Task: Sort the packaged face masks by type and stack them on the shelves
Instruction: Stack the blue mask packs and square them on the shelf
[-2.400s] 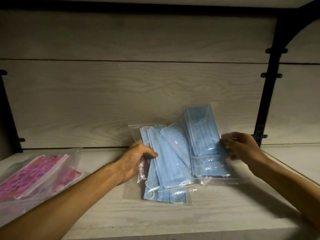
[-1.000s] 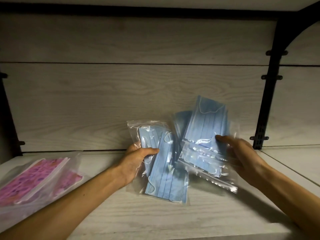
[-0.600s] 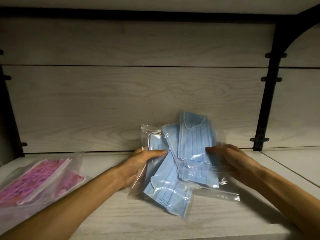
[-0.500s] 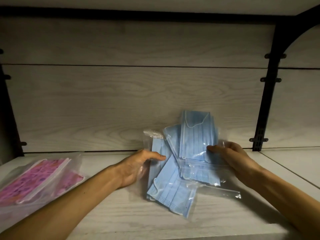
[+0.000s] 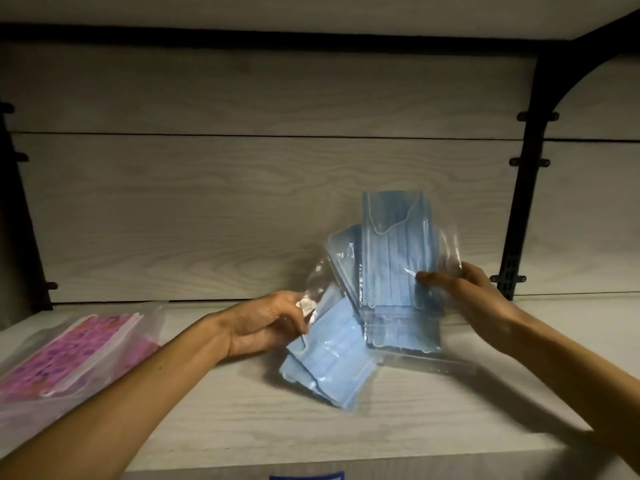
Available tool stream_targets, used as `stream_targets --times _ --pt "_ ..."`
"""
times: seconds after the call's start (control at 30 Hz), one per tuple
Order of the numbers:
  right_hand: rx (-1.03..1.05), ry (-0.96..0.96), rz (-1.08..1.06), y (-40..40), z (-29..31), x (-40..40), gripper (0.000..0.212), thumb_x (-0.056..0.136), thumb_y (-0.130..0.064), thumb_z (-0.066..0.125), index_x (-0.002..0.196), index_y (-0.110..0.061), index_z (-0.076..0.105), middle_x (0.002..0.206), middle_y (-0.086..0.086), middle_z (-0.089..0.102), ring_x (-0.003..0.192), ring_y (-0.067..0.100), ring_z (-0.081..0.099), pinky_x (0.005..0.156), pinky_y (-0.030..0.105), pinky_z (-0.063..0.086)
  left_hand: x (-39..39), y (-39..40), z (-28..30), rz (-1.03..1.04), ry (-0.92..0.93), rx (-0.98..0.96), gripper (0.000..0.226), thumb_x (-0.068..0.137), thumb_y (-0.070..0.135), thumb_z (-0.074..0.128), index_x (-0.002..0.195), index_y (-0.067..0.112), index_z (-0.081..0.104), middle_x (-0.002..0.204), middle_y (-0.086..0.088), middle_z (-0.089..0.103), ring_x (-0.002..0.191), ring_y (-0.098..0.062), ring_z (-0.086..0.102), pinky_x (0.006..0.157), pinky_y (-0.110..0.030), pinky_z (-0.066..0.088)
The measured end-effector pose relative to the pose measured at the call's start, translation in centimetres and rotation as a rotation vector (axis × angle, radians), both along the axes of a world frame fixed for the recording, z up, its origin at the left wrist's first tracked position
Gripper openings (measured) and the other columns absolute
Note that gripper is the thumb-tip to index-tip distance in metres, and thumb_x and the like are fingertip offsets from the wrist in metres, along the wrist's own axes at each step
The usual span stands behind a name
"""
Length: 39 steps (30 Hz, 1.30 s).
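A: Two hands work in our head view. Our left hand [image 5: 263, 327] pinches the clear edge of the lower blue mask packets [image 5: 329, 358], fingers curled on the film. Our right hand [image 5: 464, 299] grips the upper blue mask packets [image 5: 394, 258], thumb across the front, fingers behind.

B: Where do the packets sit?

A: The lower blue mask packets lie tilted, their bottom corner on the shelf [image 5: 242, 427]. The upper ones stand nearly upright in front of the back panel [image 5: 207, 209], overlapping the lower ones. The pink mask packets [image 5: 76, 355] lie flat at the shelf's left end, well apart.

B: What could go wrong from here?

A: We judge the film slippery. Each hand holds several loose packets, so one may slide out and fan across the shelf. The left pinch catches film only, not the masks; a tug may spill them. An uneven blue stack may topple, and a stray packet could drift toward the pink type.
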State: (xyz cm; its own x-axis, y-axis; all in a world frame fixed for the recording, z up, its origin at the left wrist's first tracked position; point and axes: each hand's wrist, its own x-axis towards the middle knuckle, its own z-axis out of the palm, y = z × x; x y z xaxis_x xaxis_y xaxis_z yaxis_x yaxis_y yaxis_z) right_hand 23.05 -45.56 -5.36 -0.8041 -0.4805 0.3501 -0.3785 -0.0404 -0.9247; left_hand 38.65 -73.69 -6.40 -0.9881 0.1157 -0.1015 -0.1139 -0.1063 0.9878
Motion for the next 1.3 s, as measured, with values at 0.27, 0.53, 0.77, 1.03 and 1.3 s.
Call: stream_targets --times 0.27,0.53,0.77,1.03,1.3 --pt "0.525 0.11 0.185 2.9 5.4 -2.4 0.026 0.089 -0.019 0.073 0.114 -0.013 0.07 0.106 0.006 0.077 0.099 0.023 0.074 0.092 0.041 0.056 0.1 -0.5 -0.1 0.015 -0.074 0.027 0.078 0.069 -0.004 0.054 0.146 -0.009 0.043 0.149 -0.027 0.048 0.141 -0.043 0.042 0.117 -0.043 0.033" --pt "0.826 0.263 0.277 0.7 9.8 -2.0 0.013 0.085 -0.016 0.078 0.098 -0.018 0.076 0.096 0.0 0.079 0.091 0.016 0.074 0.077 0.021 0.054 0.5 -1.3 0.1 0.235 -0.113 -0.003 0.058 0.079 -0.02 0.037 0.115 0.004 0.076 0.121 -0.017 0.07 0.107 -0.023 0.069 0.096 -0.03 0.056" --pt "1.164 0.45 0.207 -3.4 8.8 -0.7 0.035 0.082 -0.005 0.078 0.115 -0.013 0.072 0.106 0.004 0.07 0.104 0.024 0.065 0.096 0.035 0.052 0.9 -1.8 0.5 0.433 -0.164 0.155 0.067 0.089 0.044 0.06 0.126 -0.012 0.062 0.131 -0.029 0.063 0.113 -0.038 0.064 0.107 -0.044 0.045" --pt "1.013 0.397 0.307 -4.3 8.0 -1.5 0.012 0.078 -0.007 0.081 0.079 -0.016 0.073 0.08 0.0 0.071 0.081 0.016 0.064 0.084 0.034 0.052 1.9 -0.2 0.1 0.43 -0.104 0.062 0.052 0.08 0.043 0.074 0.11 0.002 0.074 0.11 -0.018 0.074 0.099 -0.033 0.071 0.096 -0.042 0.056" --pt "1.011 0.417 0.363 -5.4 6.9 -1.4 0.009 0.077 -0.01 0.081 0.083 -0.015 0.077 0.07 -0.009 0.071 0.067 0.005 0.065 0.07 0.02 0.051 2.1 0.6 -0.4 0.501 -0.063 0.1 0.058 0.084 0.053 0.068 0.119 0.007 0.074 0.116 -0.017 0.073 0.105 -0.035 0.071 0.099 -0.046 0.053"
